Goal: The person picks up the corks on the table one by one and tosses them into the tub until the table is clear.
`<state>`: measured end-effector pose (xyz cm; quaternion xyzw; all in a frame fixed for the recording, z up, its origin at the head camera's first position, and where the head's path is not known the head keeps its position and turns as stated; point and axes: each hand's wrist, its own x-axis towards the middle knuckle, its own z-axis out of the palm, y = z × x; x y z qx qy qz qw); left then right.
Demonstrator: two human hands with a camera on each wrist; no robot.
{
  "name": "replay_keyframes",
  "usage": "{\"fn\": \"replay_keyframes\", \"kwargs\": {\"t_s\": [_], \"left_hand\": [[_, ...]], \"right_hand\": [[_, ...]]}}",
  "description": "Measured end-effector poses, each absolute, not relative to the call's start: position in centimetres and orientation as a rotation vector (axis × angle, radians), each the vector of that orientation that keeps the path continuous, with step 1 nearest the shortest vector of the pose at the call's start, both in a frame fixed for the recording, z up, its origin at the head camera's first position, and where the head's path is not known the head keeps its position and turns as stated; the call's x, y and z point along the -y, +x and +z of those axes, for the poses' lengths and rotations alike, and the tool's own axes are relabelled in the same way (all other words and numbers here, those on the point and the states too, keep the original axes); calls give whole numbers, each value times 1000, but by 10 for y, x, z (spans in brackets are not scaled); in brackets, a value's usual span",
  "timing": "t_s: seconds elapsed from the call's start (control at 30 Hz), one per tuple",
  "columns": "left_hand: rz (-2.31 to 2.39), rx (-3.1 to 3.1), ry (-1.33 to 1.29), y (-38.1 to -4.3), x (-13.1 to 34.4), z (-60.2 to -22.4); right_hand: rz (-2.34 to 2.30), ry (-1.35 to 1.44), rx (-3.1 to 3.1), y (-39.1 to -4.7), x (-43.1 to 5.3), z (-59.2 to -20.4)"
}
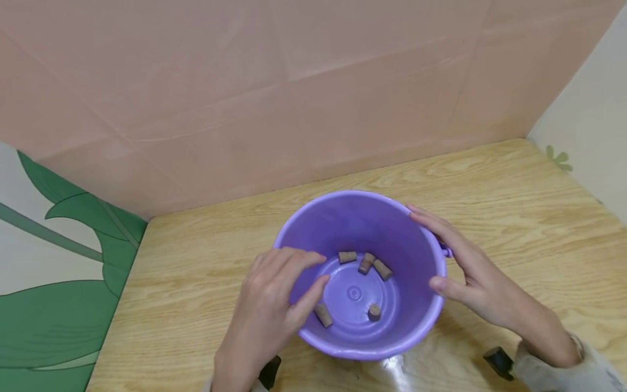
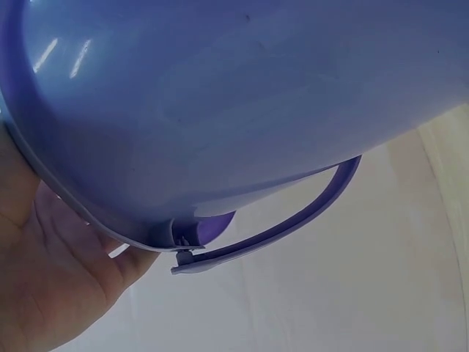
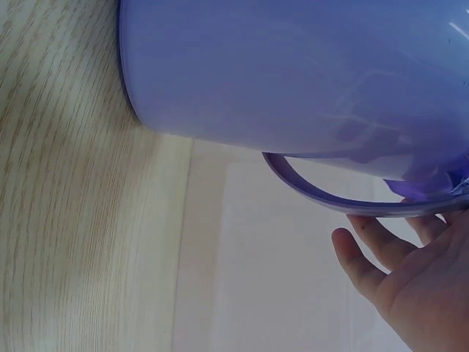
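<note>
A purple bucket (image 1: 360, 196) stands on the wooden table, its mouth facing up toward the head camera. Several brown tapered corks (image 1: 382, 269) lie on its floor, one of them upright (image 1: 374, 312). My left hand (image 1: 276, 294) reaches over the left rim, thumb and forefinger apart above the inside, with nothing between them. A cork (image 1: 323, 315) shows just below its thumb. On the right side my right hand (image 1: 470, 272) holds the rim, its thumb tip and forefinger on the edge. Its other fingers lie outside, near the purple handle (image 3: 322, 194).
Pale wooden table (image 1: 206, 261) surrounds the bucket. A pinkish covered wall (image 1: 245, 98) rises behind it. To the left is a panel with green leaves (image 1: 54, 321), and a white wall (image 1: 588, 109) stands at the right.
</note>
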<state>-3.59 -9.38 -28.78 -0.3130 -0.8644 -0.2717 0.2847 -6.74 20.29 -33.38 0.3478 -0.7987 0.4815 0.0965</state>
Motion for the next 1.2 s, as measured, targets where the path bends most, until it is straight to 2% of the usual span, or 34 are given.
{"fn": "replay_keyframes", "kwargs": {"t_s": [1.2], "left_hand": [[-715,2245,-825,-26,116,-282]], "right_hand": [[1440,1049,2359,-69,-204,-334]]}}
